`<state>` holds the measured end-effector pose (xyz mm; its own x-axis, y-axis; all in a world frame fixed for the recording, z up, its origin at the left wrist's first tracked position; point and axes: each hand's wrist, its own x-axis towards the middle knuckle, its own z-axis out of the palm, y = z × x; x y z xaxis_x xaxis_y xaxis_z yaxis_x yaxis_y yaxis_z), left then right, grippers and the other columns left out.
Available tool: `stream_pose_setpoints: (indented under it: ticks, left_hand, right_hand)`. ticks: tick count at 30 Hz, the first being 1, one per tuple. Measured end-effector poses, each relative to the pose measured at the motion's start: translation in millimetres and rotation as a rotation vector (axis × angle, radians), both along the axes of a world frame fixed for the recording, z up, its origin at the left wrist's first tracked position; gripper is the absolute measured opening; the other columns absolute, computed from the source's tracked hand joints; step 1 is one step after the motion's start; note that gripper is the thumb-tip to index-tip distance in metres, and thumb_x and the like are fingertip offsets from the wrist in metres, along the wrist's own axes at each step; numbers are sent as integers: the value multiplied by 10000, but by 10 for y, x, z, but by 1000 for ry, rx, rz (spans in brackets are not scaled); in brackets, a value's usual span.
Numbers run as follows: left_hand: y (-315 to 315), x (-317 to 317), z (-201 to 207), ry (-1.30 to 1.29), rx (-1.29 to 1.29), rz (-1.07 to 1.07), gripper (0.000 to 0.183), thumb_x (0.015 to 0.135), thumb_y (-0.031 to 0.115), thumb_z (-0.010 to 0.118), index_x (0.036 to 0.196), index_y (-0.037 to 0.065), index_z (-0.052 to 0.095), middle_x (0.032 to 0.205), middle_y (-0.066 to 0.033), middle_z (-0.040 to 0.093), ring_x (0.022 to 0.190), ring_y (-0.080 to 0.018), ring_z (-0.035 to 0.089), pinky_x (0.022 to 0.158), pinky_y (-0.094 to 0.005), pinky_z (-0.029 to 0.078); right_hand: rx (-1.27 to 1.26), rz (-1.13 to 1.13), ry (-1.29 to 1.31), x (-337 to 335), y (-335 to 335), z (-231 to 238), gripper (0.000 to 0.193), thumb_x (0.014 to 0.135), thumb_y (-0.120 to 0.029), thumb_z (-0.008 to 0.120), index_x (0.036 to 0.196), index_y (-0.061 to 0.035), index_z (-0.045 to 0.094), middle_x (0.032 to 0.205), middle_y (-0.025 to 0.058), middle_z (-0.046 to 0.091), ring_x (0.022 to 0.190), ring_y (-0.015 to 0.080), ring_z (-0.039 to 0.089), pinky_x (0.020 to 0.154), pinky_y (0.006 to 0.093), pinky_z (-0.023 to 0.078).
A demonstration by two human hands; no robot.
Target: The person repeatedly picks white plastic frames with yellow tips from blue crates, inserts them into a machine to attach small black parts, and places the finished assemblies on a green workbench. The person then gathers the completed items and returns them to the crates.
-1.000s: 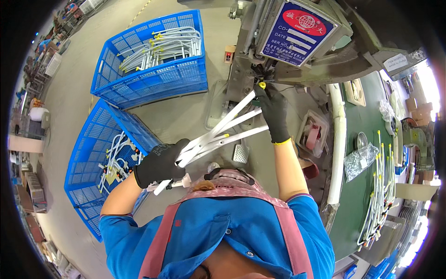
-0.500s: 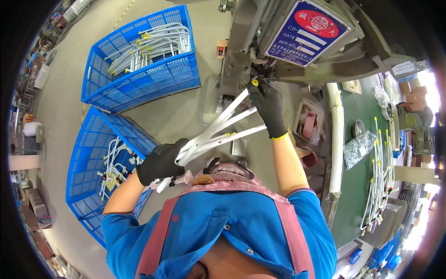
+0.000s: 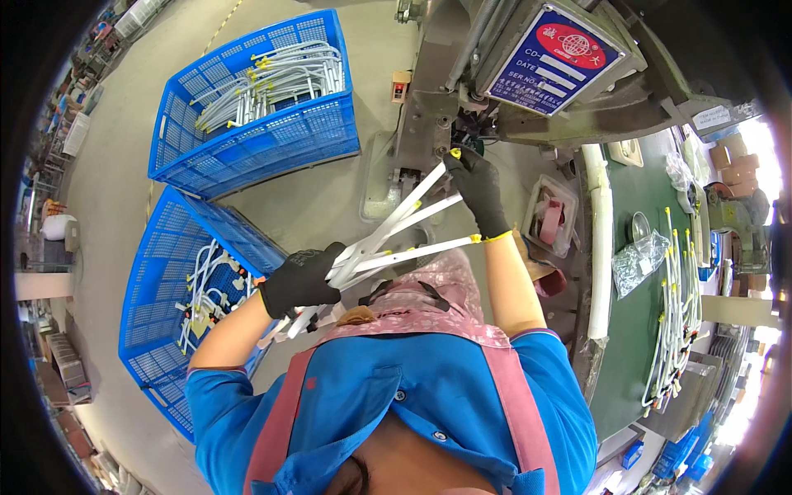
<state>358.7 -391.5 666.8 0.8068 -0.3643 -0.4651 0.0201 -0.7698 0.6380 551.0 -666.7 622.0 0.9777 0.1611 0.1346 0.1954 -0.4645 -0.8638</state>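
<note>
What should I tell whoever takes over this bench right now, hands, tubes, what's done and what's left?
Left hand, gloved, grips a bundle of white tubes at its lower end.
Right hand, gloved, holds the yellow-capped tip of one tube up against the grey machine.
Far blue crate holds straight white tubes; near blue crate holds bent ones with fittings.
More tubes lie on the green table at right.
Done: cannot tell how many tubes have been through the machine.
Left: likely the rest of the bundle.
</note>
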Motion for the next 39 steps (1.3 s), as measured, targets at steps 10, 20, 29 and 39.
stream_pose_setpoints:
  ticks: [10,20,29,39]
  left_hand:
    - [-25,-40,-89,-26,25,19,727,632,224,705,1270,21,424,900,-254,630,846,-388,627,743,-435,481]
    - [-112,-122,-165,-57,-17,69,647,702,269,760,1234,51,466,931,-243,645,844,-389,645,718,-435,490]
    - [-126,-148,102,-100,91,80,694,671,232,689,1270,22,408,894,-242,629,856,-396,627,719,-442,485]
    - [-48,-530,533,-225,94,222,624,693,215,679,1246,46,446,891,-240,635,809,-387,639,695,-443,500]
  right_hand:
    - [-266,-47,123,-124,-607,-495,501,861,-273,652,1204,79,555,1107,211,651,1009,283,636,861,347,489]
    - [125,-57,300,9,-762,-981,291,859,-209,627,1054,6,650,742,32,609,694,96,518,629,277,429]
    - [274,-148,184,49,-679,-671,301,898,-214,626,1070,29,669,771,21,653,670,83,552,610,234,442]
    - [206,-94,64,-13,-267,71,383,819,-290,696,1058,8,688,858,87,707,752,143,635,696,284,492]
